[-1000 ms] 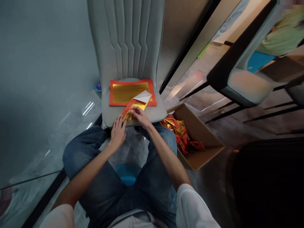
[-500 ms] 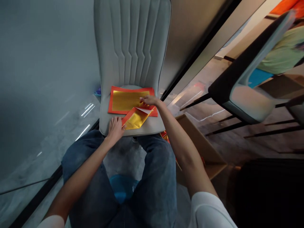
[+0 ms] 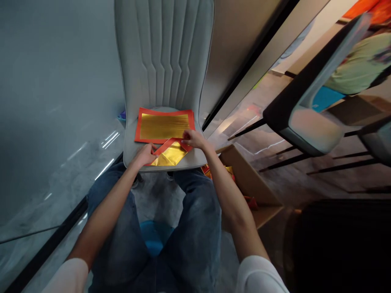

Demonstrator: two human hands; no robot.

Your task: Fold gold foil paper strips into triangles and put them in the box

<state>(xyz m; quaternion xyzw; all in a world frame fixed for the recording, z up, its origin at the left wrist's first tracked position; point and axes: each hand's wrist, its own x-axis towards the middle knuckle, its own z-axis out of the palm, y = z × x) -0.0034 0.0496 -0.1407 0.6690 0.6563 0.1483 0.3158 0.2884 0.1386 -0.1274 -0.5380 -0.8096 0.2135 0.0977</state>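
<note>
A stack of gold sheets with orange borders (image 3: pixel 163 126) lies on the seat of a pale grey chair (image 3: pixel 165 61) in front of me. A partly folded gold and orange sheet (image 3: pixel 168 154) rests at the seat's front edge. My left hand (image 3: pixel 144 155) presses on the folded sheet's left corner, fingers bent. My right hand (image 3: pixel 193 138) pinches the sheet's right corner near the stack's lower right edge.
A cardboard box (image 3: pixel 247 179) holding several folded red and gold pieces stands on the floor to my right, partly hidden by my right arm. A second chair (image 3: pixel 308 110) and a person in a light green top (image 3: pixel 357 69) are at the far right. My knees flank a blue stool (image 3: pixel 154 236).
My right hand drew back from the stack's top to the folded sheet's right corner, and the white flap is now folded down out of sight. My left hand stayed on the left corner.
</note>
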